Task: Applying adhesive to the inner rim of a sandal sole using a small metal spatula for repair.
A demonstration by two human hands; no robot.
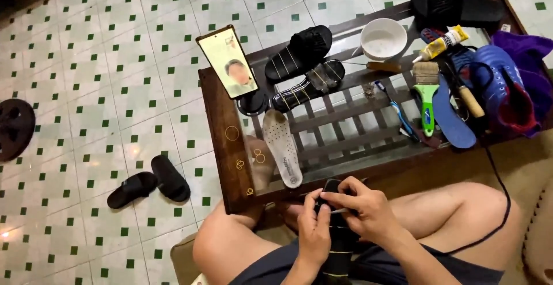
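Both my hands hold a black sandal (336,244) bound with thin yellowish bands, resting on my lap. My left hand (314,230) grips its left side near the top. My right hand (362,207) closes over its upper end and pinches a thin pale strand across it. Just beyond, on the glass-topped wooden table (222,141), lies a white insole (282,146). Two more black sandals (305,66) with the same bands lie farther back.
A phone (227,61) stands on a holder at the table's left end. A white bowl (383,38), glue tube (442,43), green-handled brush (427,92), blue insole (452,115) and blue shoe (507,89) crowd the right. Black slippers (150,182) lie on the tiled floor.
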